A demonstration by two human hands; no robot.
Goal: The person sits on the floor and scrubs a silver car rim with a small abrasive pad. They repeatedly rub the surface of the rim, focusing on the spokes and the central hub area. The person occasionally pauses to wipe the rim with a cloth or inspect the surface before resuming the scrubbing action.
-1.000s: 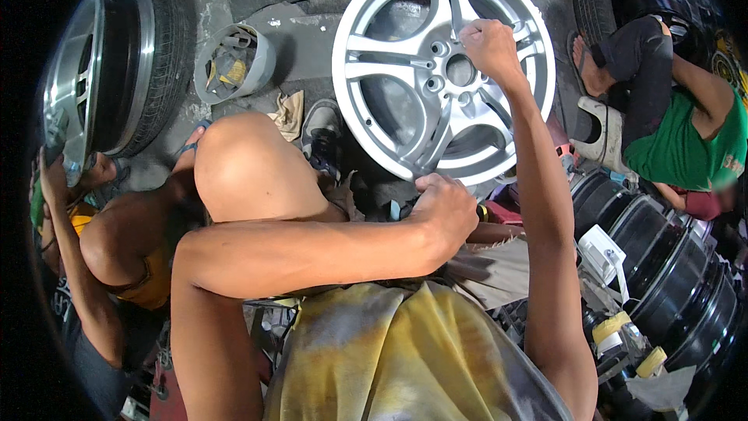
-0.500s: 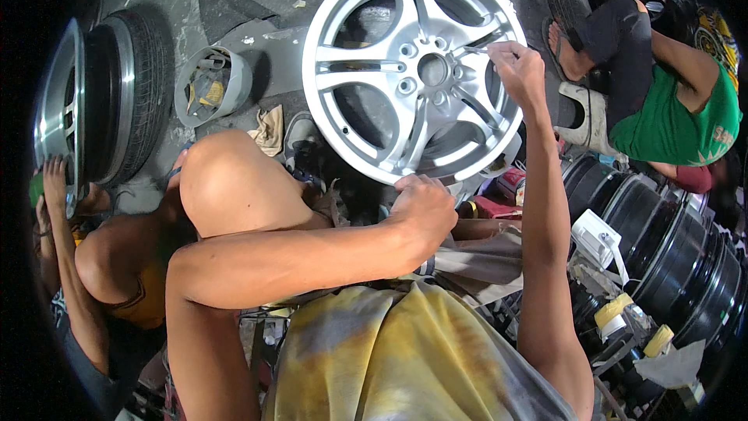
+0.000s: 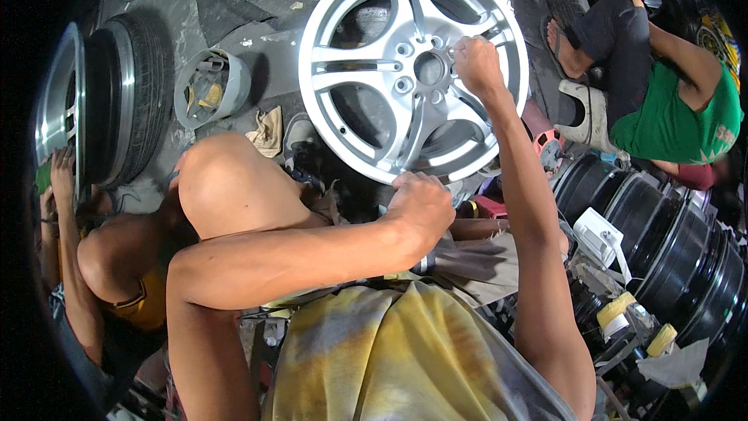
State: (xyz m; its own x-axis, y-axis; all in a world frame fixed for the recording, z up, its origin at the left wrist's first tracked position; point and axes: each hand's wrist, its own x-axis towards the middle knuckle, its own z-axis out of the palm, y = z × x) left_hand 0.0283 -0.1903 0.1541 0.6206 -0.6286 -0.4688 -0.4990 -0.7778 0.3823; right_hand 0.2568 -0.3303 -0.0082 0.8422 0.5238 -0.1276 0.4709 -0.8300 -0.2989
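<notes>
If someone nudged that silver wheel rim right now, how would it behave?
The silver wheel rim looks like rigid metal, so probably stiff. Its round outline suggests it could roll if stood on edge. The left hand at its near edge might limit movement.

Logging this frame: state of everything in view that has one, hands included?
Silver wheel: no tyre on, face showing
Left hand: closed on the wheel's near edge
Right hand: fingers curled, at the spokes; contents hidden
Bucket: open, partly filled with scraps
Cloth: crumpled, on floor
Tyre at left: standing on edge
</notes>
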